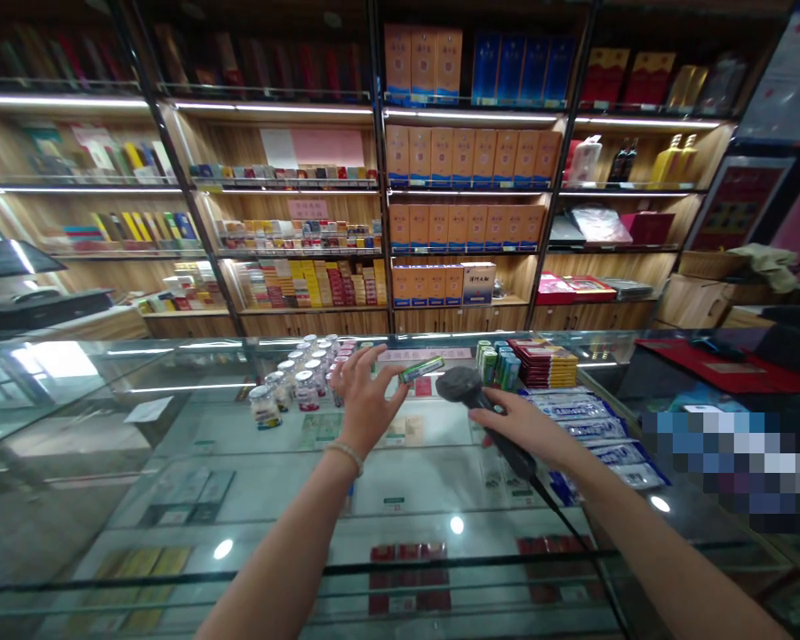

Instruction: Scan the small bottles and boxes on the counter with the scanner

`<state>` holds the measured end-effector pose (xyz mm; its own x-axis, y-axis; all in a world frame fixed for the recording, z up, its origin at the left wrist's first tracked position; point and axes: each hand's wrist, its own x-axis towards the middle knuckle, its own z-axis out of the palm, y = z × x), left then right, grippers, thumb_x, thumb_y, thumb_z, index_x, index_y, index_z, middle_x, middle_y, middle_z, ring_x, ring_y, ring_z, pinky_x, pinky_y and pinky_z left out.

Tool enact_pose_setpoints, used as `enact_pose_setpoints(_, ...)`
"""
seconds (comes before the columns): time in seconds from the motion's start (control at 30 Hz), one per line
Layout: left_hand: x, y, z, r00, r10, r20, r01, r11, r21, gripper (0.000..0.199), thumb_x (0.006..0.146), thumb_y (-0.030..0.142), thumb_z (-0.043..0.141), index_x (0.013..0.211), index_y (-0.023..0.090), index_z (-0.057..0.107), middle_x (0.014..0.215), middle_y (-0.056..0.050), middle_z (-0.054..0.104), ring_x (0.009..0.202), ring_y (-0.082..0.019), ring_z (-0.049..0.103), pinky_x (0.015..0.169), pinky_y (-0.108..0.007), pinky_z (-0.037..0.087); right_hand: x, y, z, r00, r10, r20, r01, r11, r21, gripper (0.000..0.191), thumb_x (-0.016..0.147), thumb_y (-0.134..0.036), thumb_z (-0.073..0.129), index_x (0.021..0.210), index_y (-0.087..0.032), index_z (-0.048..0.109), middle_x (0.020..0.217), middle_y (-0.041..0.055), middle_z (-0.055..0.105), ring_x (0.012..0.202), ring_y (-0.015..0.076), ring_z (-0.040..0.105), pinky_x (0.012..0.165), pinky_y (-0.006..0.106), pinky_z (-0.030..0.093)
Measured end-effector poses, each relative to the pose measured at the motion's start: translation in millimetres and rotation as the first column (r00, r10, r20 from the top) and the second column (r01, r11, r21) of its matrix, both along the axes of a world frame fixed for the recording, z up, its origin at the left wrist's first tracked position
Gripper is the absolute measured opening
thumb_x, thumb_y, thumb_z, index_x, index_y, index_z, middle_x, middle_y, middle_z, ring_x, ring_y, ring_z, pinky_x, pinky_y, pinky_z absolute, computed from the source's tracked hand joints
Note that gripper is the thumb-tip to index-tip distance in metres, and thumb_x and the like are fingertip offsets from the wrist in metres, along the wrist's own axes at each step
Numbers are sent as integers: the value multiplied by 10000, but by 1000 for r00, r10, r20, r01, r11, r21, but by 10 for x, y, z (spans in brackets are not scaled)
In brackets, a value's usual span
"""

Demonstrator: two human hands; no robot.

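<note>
Above the glass counter, my left hand [366, 396] holds a small green tube-shaped pack [422, 369] between its fingertips, tilted slightly up to the right. A beaded bracelet circles that wrist. My right hand [516, 422] is wrapped round the handle of a black corded scanner [460, 384], whose head is close to the pack's right end. Left of my left hand stand several small clear jars [308, 389] with white lids. Beyond the scanner are upright green and blue packs [497, 364] beside a stack of red and yellow packets [543, 363].
Blue and white packets [583, 427] lie on the glass counter [253, 480] at the right. A red mat [726, 364] is farther right. Shelves of boxes [463, 160] line the back wall. The scanner's cord [573, 531] runs toward the near edge.
</note>
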<state>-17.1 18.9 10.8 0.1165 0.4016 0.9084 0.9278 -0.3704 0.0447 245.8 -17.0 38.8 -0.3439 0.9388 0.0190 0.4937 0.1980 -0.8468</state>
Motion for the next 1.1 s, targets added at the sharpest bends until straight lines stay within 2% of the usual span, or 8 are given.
enact_pose_setpoints(0.07,-14,5,-2,1000,5,2,-5,1000,0,128,842,374,722,949,303,718,1335,-59,575,1327,-309,433,1154,-562,235,52,-12,85,966,46,-253,-99,974,-204,352,854,-506,580,1058,-222,536,895,19,671,595,158,673,510,267,514)
enact_pose_setpoints(0.1,-20,7,-4,1000,5,1,-5,1000,3,134,837,374,728,949,302,716,1332,-60,576,1326,-307,436,1149,-561,248,66,-27,116,937,49,-346,-145,956,-257,363,848,-516,585,1056,-227,515,833,0,673,536,147,653,471,255,499)
enact_pose_setpoints(0.17,-30,11,-6,1000,14,0,-14,1000,15,139,826,364,742,944,296,714,1319,-63,584,1315,-305,451,1144,-560,258,75,-60,152,880,40,-473,-206,929,-306,361,840,-530,581,1011,-222,501,707,-30,647,449,125,596,417,229,460)
enact_pose_setpoints(0.27,-38,10,-2,1000,27,-12,-27,999,26,144,819,345,751,949,293,716,1307,-70,592,1302,-307,465,1143,-563,256,52,-106,162,830,29,-557,-233,925,-300,357,836,-551,566,904,-207,501,607,-51,592,389,83,508,364,181,373)
enact_pose_setpoints(0.37,-46,7,4,1000,19,-16,-19,1000,6,150,825,342,746,966,299,719,1322,-70,578,1311,-308,450,1142,-558,268,17,-138,157,825,52,-562,-218,948,-232,364,819,-554,601,870,-214,480,592,-65,576,377,64,465,347,162,324)
enact_pose_setpoints(0.57,-69,18,-3,1000,22,0,-22,1000,-4,136,831,336,739,959,294,718,1319,-62,569,1318,-291,438,1161,-541,278,-21,-185,175,875,98,-474,-195,967,-161,385,806,-548,656,850,-237,434,590,-103,535,371,51,430,367,166,351)
enact_pose_setpoints(0.8,-94,29,-1,1000,19,7,-19,1000,-21,135,841,354,725,962,294,721,1326,-64,566,1326,-290,430,1170,-544,272,-62,-236,210,936,77,-343,-124,985,-118,348,798,-512,641,888,-234,453,567,-117,499,371,52,423,388,176,329)
enact_pose_setpoints(1.1,-89,39,-7,998,57,-9,-58,998,-16,153,833,359,727,954,266,720,1300,-81,586,1302,-301,465,1164,-536,260,-81,-213,161,959,30,-281,-58,994,-90,285,797,-488,570,828,-221,476,542,-101,494,358,59,432,385,190,308)
